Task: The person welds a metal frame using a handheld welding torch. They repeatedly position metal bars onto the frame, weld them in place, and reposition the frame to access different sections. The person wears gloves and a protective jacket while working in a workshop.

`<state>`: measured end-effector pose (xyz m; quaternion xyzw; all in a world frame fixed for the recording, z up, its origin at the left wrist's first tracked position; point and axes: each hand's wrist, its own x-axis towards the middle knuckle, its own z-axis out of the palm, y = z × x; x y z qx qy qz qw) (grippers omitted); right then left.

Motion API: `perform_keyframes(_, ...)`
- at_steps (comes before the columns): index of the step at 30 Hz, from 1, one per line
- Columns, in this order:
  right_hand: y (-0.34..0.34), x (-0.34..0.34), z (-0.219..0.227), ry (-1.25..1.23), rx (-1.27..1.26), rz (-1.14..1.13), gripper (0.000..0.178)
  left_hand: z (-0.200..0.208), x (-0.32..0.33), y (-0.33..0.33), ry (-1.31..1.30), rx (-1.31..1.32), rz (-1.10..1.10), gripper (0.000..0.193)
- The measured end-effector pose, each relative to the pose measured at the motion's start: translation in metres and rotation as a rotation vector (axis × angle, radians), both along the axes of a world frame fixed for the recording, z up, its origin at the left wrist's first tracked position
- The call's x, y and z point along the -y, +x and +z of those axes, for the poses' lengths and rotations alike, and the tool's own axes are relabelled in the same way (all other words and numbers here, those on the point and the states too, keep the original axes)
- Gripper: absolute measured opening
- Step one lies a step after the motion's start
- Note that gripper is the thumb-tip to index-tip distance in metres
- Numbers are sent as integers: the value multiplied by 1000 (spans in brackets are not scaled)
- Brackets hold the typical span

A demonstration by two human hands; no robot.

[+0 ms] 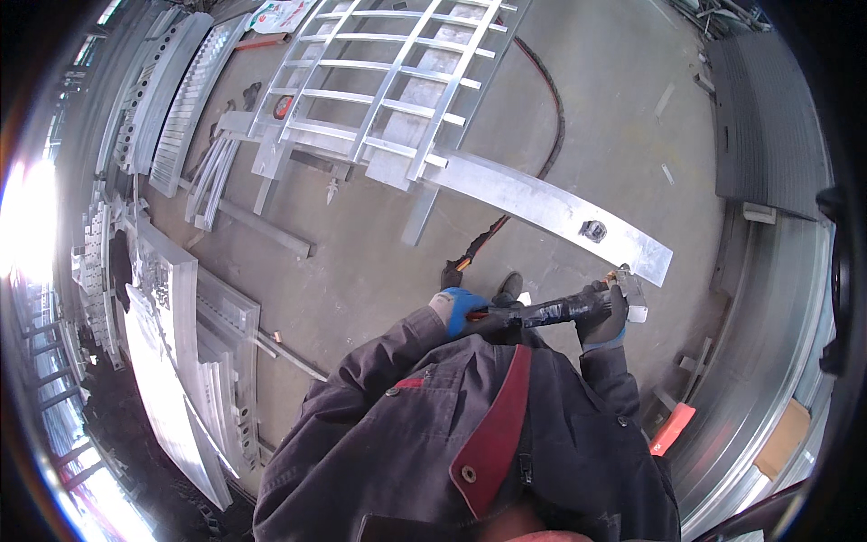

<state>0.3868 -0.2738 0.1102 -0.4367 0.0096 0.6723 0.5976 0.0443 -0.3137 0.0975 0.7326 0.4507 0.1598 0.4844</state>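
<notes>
Far left we see stacked metal profiles (pixel 185 113), and below them more long silver panels (pixel 172 379) leaning at a slant. Next, a slatted metal frame (pixel 402 148) at the top, lying over flat plates. A dark hose (pixel 557 113) curves down from beside the frame toward our left hand (pixel 461 307). That hand is in a blue-backed glove, its fingers curled around the rear end of a long black tool (pixel 551 313); we can't see the fingertips. The tool lies crosswise just in front of our jacket (pixel 406 361), with a dark shoe (pixel 512 285) just beyond it. Above it, a long silver plate (pixel 533 199) runs from the frame down to the right, a dark lump (pixel 592 231) on it. Our right hand (pixel 605 312), dark glove, has its fingers clamped around the tool's front end. A small silver block (pixel 634 303) sits right beside that hand; can't tell if it's attached. Far right: dark ridged sheets (pixel 768 126), with an orange-red piece (pixel 673 429) lower down.
</notes>
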Motion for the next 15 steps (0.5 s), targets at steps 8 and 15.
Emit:
perform_keyframes(8, 15, -25, -12, -63, 101, 67, 23, -5, 2, 16, -251, -15, -19, 55)
perform_keyframes(15, 1, -60, -4, 33, 231, 83, 25, -35, -14, 9, -163, 249, -7, 56)
